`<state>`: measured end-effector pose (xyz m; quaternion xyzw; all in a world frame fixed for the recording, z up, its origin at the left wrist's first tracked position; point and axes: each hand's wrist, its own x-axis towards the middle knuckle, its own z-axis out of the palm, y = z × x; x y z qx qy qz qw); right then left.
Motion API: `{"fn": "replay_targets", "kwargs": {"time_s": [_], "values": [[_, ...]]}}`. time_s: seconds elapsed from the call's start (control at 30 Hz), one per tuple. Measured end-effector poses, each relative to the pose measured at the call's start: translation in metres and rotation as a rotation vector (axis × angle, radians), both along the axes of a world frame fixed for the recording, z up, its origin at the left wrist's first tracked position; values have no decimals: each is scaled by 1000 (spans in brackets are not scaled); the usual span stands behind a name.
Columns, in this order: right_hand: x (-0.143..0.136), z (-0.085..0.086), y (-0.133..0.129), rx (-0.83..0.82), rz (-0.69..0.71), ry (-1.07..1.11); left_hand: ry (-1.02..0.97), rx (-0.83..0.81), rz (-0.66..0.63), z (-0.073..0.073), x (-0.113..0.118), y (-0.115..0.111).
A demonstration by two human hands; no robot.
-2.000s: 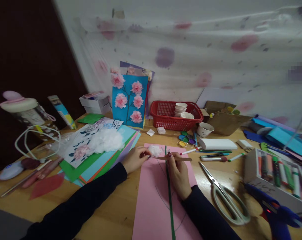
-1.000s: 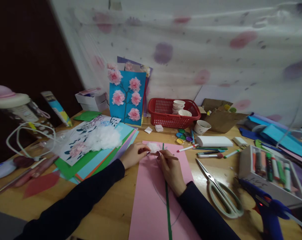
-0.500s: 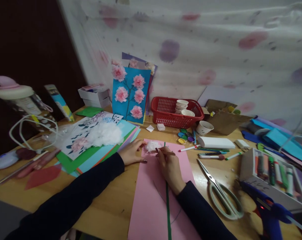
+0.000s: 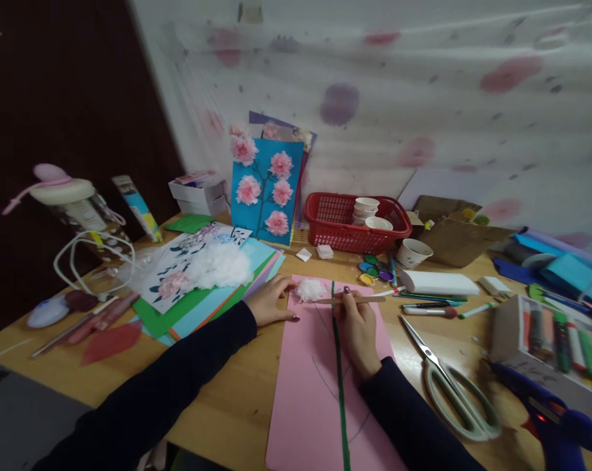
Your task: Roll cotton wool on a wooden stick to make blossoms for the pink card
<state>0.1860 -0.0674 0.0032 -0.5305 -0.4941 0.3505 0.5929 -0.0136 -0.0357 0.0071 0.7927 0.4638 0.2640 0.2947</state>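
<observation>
Pink paper [image 4: 300,392] lies before me, with a green line [image 4: 341,386] running down it and thin curved pencil lines beside it. A white cotton tuft [image 4: 309,290] sits at its upper left. My left hand [image 4: 272,302] rests at the paper's left edge beside the tuft, thumb and fingers apart, holding nothing. My right hand [image 4: 358,327] is over the paper, right of the green line, with its fingers closed on a thin brown stick [image 4: 374,299]. The stick's tip points left, just below the cotton.
Scissors [image 4: 447,379], a blue glue gun [image 4: 545,412] and a marker box [image 4: 516,347] lie right. Behind are a red basket [image 4: 337,232], a paper cup [image 4: 414,253] and a blue flower card [image 4: 263,219]. Left are stacked papers [image 4: 153,317] with cotton, and a bottle [image 4: 80,203].
My right hand and the stick have moved right, away from the cotton tuft, which now shows more fully. My left hand stays at the paper's edge. The whole view has shifted slightly.
</observation>
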Motion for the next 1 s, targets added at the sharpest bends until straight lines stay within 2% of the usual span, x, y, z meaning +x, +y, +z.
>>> {"fn": "replay_targets", "kwargs": {"time_s": [0.13, 0.23, 0.3, 0.37, 0.4, 0.47, 0.53, 0.6, 0.7, 0.87, 1.0], "values": [[1, 0, 2, -57, 6, 252, -16, 12, 54, 4, 2, -5], [1, 4, 1, -55, -19, 346, -45, 27, 263, 18, -12, -1], [0, 8, 0, -51, -35, 360, -38, 49, 438, 34, -36, 7], [0, 11, -1, -60, -53, 341, -17, 106, 655, 51, -69, 19], [1, 12, -1, -69, -63, 328, 0, 136, 719, 59, -87, 26], [2, 13, -2, -86, -82, 293, 51, 171, 809, 72, -120, 38], [3, 12, -2, -102, -86, 245, 111, 161, 833, 78, -147, 48], [5, 10, -3, -121, -83, 186, 177, 123, 842, 79, -164, 55], [7, 9, -4, -137, -72, 139, 265, 47, 878, 76, -179, 64], [5, 11, -4, -133, -65, 116, 373, -150, 961, 66, -189, 88], [4, 12, -4, -150, -49, 120, 372, -319, 974, 54, -189, 108]]}}
